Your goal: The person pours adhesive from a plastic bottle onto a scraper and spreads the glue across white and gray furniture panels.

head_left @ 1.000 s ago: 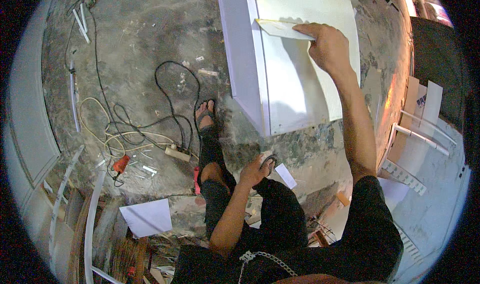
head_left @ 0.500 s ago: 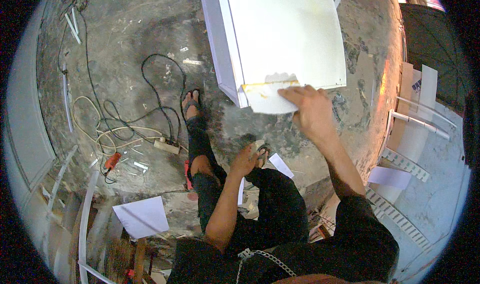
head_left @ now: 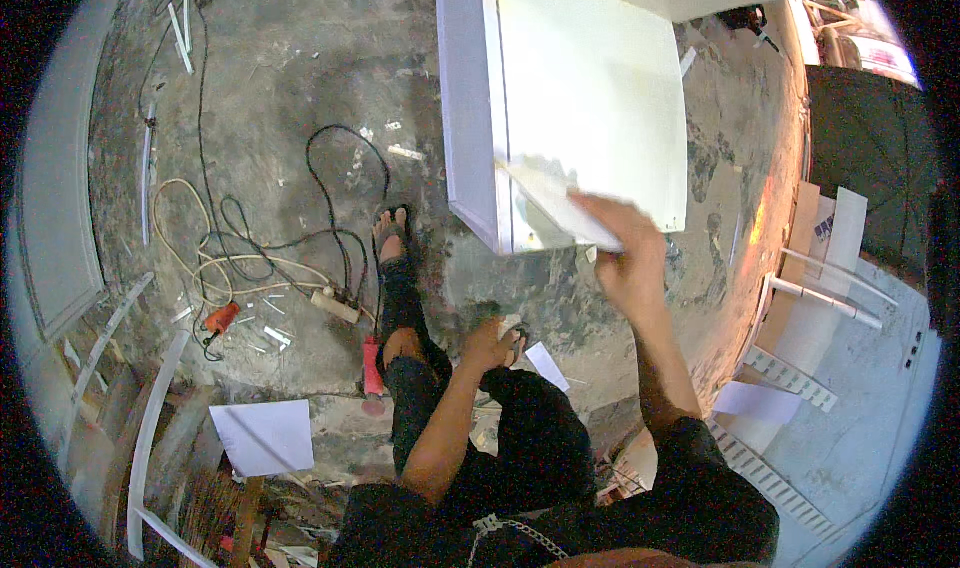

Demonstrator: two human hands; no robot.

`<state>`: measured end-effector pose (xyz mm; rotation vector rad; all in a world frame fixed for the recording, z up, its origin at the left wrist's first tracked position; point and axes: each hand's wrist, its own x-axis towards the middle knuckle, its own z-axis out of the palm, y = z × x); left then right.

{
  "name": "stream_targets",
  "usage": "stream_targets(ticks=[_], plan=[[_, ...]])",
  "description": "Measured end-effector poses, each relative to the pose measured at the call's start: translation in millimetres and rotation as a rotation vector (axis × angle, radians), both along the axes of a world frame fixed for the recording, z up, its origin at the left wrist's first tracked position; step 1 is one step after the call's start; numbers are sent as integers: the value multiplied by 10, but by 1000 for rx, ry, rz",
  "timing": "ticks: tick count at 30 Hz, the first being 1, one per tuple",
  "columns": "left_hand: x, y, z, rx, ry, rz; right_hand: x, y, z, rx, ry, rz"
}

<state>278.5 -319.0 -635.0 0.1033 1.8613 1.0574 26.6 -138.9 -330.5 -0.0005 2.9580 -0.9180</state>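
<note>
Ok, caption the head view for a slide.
Right hand wipes a white panel with a sheet.

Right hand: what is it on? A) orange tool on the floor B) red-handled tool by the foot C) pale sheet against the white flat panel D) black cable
C: the right hand presses a pale sheet against the white flat panel.
</note>
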Motion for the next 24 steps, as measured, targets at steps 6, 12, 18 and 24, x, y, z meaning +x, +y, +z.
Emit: stream_targets(ticks=[6,12,18,24], plan=[[-569,82,239,-15,-135,9,-1581,73,-678,436,223,16],[-948,28,432,18,-241,-12,-2310,149,-1034,518,207,17],[-980,23,336,-2,-255,-9,-2598,149,-1163,544,233,6],[-976,36,328,1,-260,50,-2050,103,-1120,571,67,26]])
